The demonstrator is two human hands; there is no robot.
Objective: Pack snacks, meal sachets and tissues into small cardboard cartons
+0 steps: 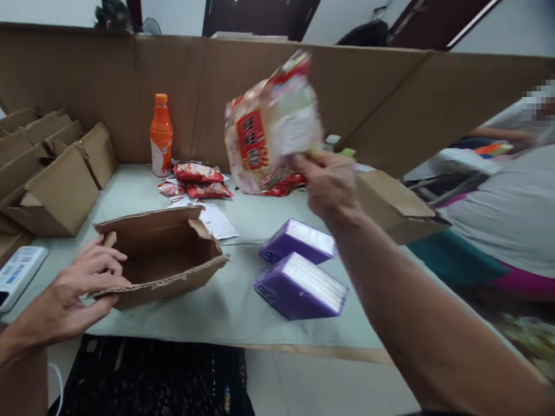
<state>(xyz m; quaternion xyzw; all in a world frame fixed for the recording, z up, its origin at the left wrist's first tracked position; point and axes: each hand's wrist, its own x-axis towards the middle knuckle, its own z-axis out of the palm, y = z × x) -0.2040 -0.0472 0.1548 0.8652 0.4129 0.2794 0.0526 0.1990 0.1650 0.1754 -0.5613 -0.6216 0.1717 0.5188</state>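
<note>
My left hand [89, 283] grips the near left edge of an open cardboard box [173, 283], its thumb outside and fingers over the rim. The inside that shows is bare brown cardboard. Raised above the table, my right hand [327, 179] pinches a red and cream snack bag [251, 138] by its lower right side; the bag is slightly blurred. Below it on the table are two purple-wrapped tissue packs, one nearer me [299, 289] and one behind it [295, 240]. Several small red snack packets [203, 179] lie piled behind the box, with a white paper sheet [219, 219] beside them.
An orange bottle [162, 138] stands by the cardboard partition [186, 75]. Several open cardboard boxes [65, 185] crowd the left, near a white power strip [21, 271]. At right sit another box [399, 202] and a person in a grey shirt [511, 208].
</note>
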